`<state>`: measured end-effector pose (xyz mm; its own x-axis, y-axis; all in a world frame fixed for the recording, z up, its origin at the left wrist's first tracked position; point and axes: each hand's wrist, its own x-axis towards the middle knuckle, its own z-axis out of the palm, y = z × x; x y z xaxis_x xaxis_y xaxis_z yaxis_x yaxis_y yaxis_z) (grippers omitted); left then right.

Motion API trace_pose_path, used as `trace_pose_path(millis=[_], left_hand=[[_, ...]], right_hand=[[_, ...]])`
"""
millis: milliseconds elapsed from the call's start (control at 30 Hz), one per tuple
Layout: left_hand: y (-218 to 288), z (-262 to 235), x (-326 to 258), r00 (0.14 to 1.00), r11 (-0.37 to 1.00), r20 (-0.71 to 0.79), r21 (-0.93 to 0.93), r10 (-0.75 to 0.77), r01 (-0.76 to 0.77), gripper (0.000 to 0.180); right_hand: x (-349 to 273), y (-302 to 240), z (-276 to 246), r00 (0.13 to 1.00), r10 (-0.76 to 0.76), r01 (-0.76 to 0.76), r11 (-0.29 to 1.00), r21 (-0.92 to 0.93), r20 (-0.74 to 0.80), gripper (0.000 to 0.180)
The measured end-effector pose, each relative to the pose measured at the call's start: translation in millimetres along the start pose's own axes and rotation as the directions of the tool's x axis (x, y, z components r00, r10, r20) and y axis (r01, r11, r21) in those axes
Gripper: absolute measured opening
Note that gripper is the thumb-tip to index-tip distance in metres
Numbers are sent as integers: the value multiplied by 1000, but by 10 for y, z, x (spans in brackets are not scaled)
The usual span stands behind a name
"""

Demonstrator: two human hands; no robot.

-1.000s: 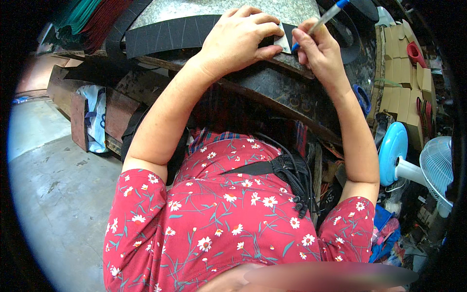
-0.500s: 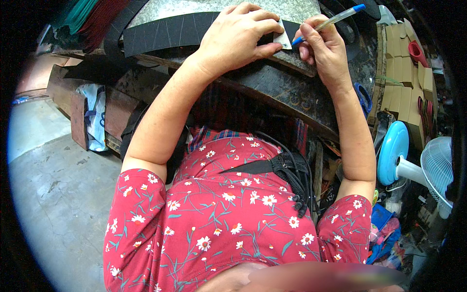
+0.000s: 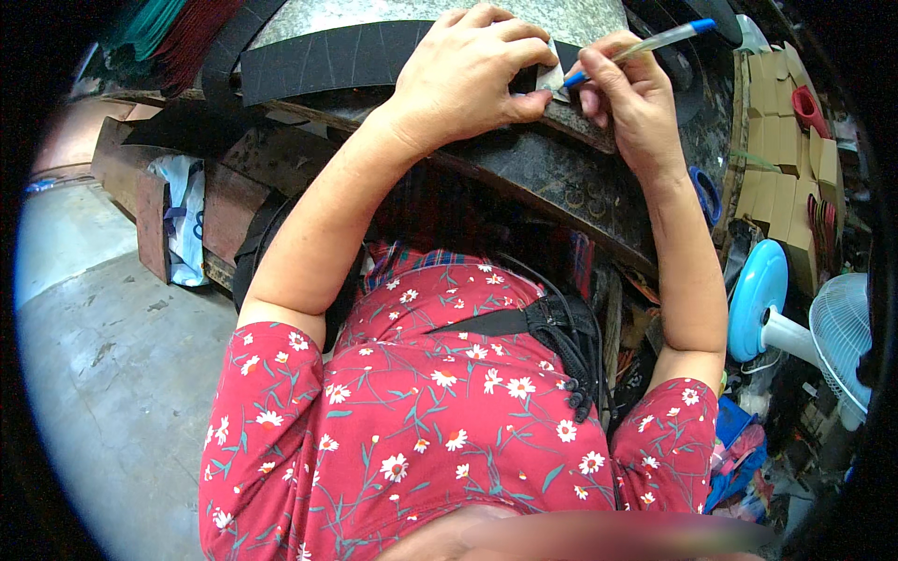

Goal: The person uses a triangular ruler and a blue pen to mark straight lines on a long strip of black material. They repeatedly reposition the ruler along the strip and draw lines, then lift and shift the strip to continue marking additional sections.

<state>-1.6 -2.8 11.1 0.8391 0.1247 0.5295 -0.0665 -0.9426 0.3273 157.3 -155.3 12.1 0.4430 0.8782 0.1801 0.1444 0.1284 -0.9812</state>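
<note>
A long black strip [image 3: 323, 65] with thin pale lines drawn across it lies on a grey stone slab [image 3: 351, 17] at the top of the view. Near the strip's right part, my left hand [image 3: 472, 75] holds a small whitish flat piece [image 3: 550, 80] between thumb and fingers, against the strip. My right hand [image 3: 636, 98] grips a clear ballpoint pen [image 3: 658, 41] with a blue end and blue tip. The pen's tip is at the right edge of the whitish piece; whether it touches the strip I cannot tell.
The slab sits on a dark worn worktable [image 3: 561, 192]. Blue-handled scissors [image 3: 703, 196] lie at its right. Further right are cardboard boxes [image 3: 774, 182], a red roll [image 3: 806, 107] and a blue-and-white fan [image 3: 758, 299]. A wooden box with a plastic bag [image 3: 187, 220] stands left.
My left hand and the whitish piece have shifted slightly right along the strip. The right hand and pen have also moved a little right, the pen now lying flatter.
</note>
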Motion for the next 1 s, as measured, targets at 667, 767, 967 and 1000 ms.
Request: trace_pose_path(millis=[667, 767, 967, 1000], left_hand=[[-63, 155, -9, 985, 993, -123, -26, -122, 119, 75], [-64, 152, -7, 985, 992, -119, -34, -122, 119, 76], [-59, 144, -6, 984, 989, -103, -33, -143, 141, 77], [-57, 145, -5, 985, 990, -108, -47, -137, 132, 77]], right_hand=[[116, 70, 66, 997, 27, -26, 1000, 16, -73, 7], [92, 26, 113, 981, -178, 194, 939, -284, 82, 8], [217, 6, 50, 1000, 13, -13, 1000, 10, -12, 9], [204, 21, 45, 1000, -7, 7, 1000, 24, -17, 9]])
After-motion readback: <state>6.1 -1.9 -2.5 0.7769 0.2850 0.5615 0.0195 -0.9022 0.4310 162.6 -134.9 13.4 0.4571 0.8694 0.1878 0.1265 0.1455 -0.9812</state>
